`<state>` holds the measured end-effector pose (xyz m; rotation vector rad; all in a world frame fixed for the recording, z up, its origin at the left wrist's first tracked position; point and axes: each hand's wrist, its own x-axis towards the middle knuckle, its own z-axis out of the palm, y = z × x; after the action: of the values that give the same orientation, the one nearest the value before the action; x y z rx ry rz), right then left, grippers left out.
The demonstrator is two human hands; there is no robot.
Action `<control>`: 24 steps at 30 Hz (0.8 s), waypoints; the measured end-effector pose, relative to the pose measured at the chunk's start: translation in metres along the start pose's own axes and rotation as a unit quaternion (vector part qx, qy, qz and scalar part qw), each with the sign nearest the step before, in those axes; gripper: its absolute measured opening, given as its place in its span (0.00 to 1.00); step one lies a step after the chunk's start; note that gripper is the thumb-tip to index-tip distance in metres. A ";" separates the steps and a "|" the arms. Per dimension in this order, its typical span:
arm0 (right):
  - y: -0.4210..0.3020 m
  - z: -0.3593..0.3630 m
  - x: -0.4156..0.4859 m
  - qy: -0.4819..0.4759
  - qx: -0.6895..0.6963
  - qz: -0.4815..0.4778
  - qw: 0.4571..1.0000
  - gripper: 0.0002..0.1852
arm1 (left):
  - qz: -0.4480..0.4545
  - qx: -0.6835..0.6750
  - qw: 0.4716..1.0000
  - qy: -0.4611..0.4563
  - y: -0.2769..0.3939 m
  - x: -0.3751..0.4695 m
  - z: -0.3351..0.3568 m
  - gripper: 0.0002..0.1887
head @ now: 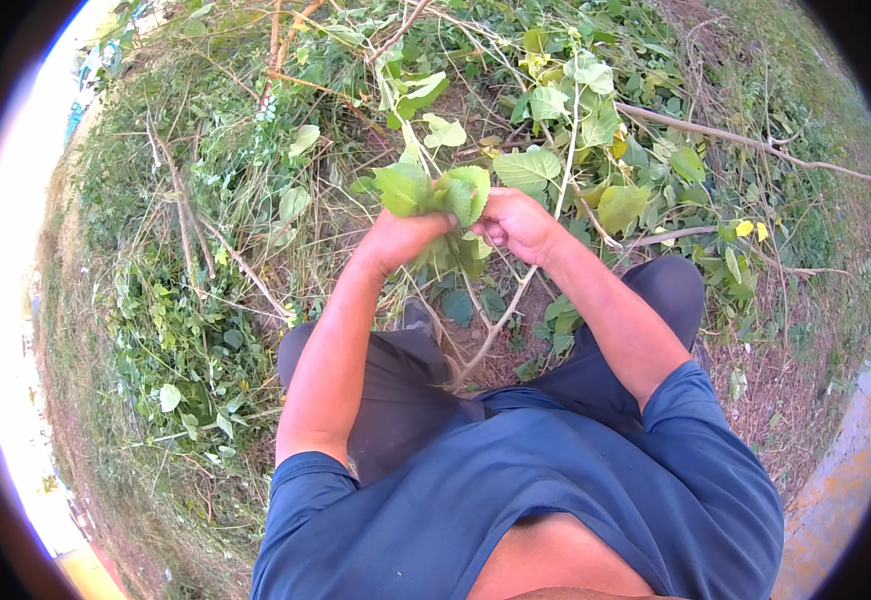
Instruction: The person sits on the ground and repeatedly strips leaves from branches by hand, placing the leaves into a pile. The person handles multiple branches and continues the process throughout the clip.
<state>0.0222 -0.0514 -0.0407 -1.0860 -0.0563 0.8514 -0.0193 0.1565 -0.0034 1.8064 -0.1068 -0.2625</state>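
My left hand (409,238) grips a bunch of broad green leaves (405,189) with toothed edges, the thumb lying across them. Right against the bunch, my right hand (519,225) has its fingers curled in at the leaf edges. Its fingertips are partly hidden behind a leaf, so exactly what they pinch is hard to see. A thin leafy shoot (407,127) runs from the bunch up and away from me. Below both hands, a forked pale branch (506,319) rises between my legs. One of its long stems (573,142) passes beside my right wrist and carries more leaves.
Cut branches and leafy stems cover the ground ahead. A long bare branch (735,139) reaches out to the right, and dry forked twigs (184,199) lie at the left. Low green plants (202,337) grow beside my left knee. A concrete edge (840,465) runs along the right.
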 end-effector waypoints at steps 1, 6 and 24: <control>-0.001 0.000 -0.001 0.001 -0.036 0.004 0.999 0.11 | -0.007 -0.007 1.000 -0.001 0.000 0.000 0.000 0.18; 0.003 0.001 -0.002 0.017 -0.129 0.030 0.991 0.12 | -0.030 -0.018 0.999 0.003 -0.008 0.001 0.006 0.14; 0.026 0.009 0.004 0.109 -0.197 -0.100 0.969 0.10 | 0.165 0.274 0.947 -0.009 0.007 -0.018 0.016 0.10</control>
<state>0.0058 -0.0373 -0.0583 -1.5148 -0.1526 0.5447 -0.0398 0.1433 0.0022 2.2955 -0.5338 -0.0028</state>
